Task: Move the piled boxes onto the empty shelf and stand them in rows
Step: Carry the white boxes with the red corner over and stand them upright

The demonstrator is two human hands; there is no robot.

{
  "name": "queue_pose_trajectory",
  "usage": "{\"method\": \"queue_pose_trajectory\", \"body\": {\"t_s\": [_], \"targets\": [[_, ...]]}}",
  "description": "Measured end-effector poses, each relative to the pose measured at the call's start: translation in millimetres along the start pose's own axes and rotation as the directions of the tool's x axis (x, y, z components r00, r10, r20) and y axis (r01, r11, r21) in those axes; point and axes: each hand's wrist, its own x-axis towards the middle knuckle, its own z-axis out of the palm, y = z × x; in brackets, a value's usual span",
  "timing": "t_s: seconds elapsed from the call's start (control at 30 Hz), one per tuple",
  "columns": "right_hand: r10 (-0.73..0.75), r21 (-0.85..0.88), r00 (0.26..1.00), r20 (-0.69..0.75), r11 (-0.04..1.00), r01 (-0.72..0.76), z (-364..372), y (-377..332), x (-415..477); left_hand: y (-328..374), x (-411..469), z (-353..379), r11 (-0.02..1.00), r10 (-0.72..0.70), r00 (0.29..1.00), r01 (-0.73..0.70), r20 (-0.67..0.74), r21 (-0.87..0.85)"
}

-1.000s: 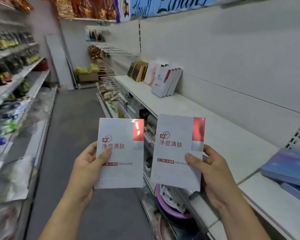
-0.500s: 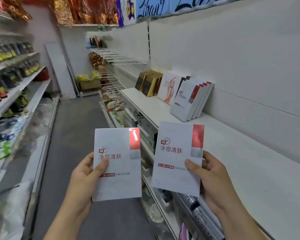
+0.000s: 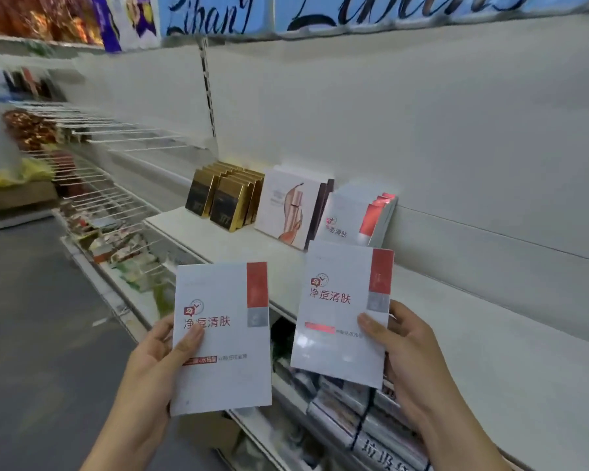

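The left forearm [image 3: 123, 436] and right forearm [image 3: 456, 443] are bare and rise from below, both angled up toward the shelf [image 3: 473, 341]. The left hand [image 3: 157, 362], on the aisle side of the shelf, holds a white box [image 3: 221, 368] upright, thumb pressed across its front. The right hand [image 3: 412, 362], over the shelf's front edge, grips a second white box [image 3: 337, 351], thumb on its face and fingers [image 3: 402, 314] curled round its right edge.

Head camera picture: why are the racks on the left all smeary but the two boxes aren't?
Head view: the wire racks are streaked by motion blur; the left box, in the left hand, and the right box, in the right hand, look sharper, print readable.
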Motion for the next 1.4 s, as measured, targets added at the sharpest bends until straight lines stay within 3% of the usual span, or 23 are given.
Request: {"method": "queue_pose_trajectory", "body": {"t_s": [0.33,0.5,0.77,0.9,1.0,1.07,1.17,1.4], "targets": [[-0.155,-0.033,0.97,-0.186,0.988,0.152,32,5,84,28,136,49,0.998,-0.013,0.966,-0.005,0.26,0.07],[-0.167,-0.104,0.944,-0.284,0.984,0.143,40,2,108,33,188,60,0.998,-0.025,0.934,0.003,0.358,0.063],[-0.209,-0.159,0.847,-0.49,0.976,0.149,69,12,135,35,248,69,0.994,-0.107,0.84,0.087,0.531,0.063],[-0.315,-0.369,0.742,-0.592,0.924,0.098,81,19,143,35,267,64,0.987,-0.156,0.804,0.146,0.574,0.065],[-0.422,-0.583,0.614,-0.667,0.809,-0.078,84,23,143,32,279,57,0.98,-0.191,0.767,0.182,0.612,0.078],[-0.465,-0.628,0.565,-0.682,0.768,-0.127,87,23,141,31,284,54,0.978,-0.2,0.734,0.189,0.649,0.088],[-0.498,-0.674,0.568,-0.655,0.726,-0.141,89,21,140,34,286,54,0.978,-0.199,0.68,0.181,0.706,0.101],[-0.458,-0.708,0.639,-0.618,0.677,-0.199,91,15,145,36,279,57,0.988,-0.156,0.713,0.111,0.683,0.11]]}}
